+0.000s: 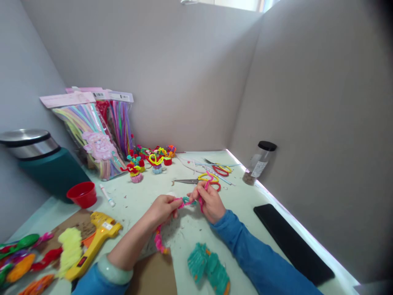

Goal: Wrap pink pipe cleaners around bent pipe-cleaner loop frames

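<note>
My left hand (165,209) is closed, its thumb and fingers pinching a pink pipe cleaner (181,203). A strip of the same pink with an orange tip (159,241) hangs below that hand. My right hand (209,200) also grips pink pipe cleaner, with one end (209,176) sticking up above the fingers. Between the hands a short teal piece (186,200) shows next to the pink; how they join is too small to tell. Nearer to me lie teal bundles with orange bits (208,266). Scissors (190,181) lie just behind my right hand.
At left stand a teal bottle (52,168), a red cup (82,196), a marker (107,195) and a yellow glue gun (95,246). Bagged pipe cleaners (92,131) lean at the back. Small colourful figures (156,164), more scissors (219,167), a jar (259,164) and a black slab (288,241) lie around.
</note>
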Available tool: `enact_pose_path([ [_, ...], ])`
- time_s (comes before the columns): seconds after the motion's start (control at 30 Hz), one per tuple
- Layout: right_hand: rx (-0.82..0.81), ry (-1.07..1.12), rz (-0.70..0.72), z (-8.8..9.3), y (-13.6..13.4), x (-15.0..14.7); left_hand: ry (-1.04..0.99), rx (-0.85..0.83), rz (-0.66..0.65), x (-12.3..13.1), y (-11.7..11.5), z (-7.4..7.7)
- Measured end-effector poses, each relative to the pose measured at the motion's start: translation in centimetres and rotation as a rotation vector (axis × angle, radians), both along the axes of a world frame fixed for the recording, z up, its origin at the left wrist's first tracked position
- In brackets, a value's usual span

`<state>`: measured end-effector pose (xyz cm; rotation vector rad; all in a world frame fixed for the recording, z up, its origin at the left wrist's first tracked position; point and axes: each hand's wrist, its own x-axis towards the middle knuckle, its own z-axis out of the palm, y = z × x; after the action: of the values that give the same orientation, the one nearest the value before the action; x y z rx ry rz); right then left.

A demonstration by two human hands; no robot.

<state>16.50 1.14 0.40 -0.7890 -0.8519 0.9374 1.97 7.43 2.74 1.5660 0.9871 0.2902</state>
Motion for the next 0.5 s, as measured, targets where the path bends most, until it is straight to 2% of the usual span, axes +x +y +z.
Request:
enact_pose_path([
  [0.1, 0.006, 0.160, 0.088, 0.4, -0.1, 0.4, -0.050, -0.023, 0.079, -0.6, 0.1, 0.7],
  [0.2, 0.022, 0.273, 0.038, 0.9, 0.2, 2.3, 0.003, -0.003, -0.002, -2.9, 0.4, 3.3],
  [0.27, 0.016, 0.259, -0.036, 1.3, 0.5, 3.3, 0.131, 0.133, -0.103, -4.7, 0.5, 5.3],
  [0.37, 0.006, 0.174, -0.113, 2.2, 0.9, 3.2, 0.254, 0.428, -0.119, -6.7, -0.1, 7.9],
  [0.5, 0.030, 0.166, -0.160, 3.6, 0.4, 3.6, 0.378, 0.515, -0.185, -9.0, -1.8, 9.5],
])
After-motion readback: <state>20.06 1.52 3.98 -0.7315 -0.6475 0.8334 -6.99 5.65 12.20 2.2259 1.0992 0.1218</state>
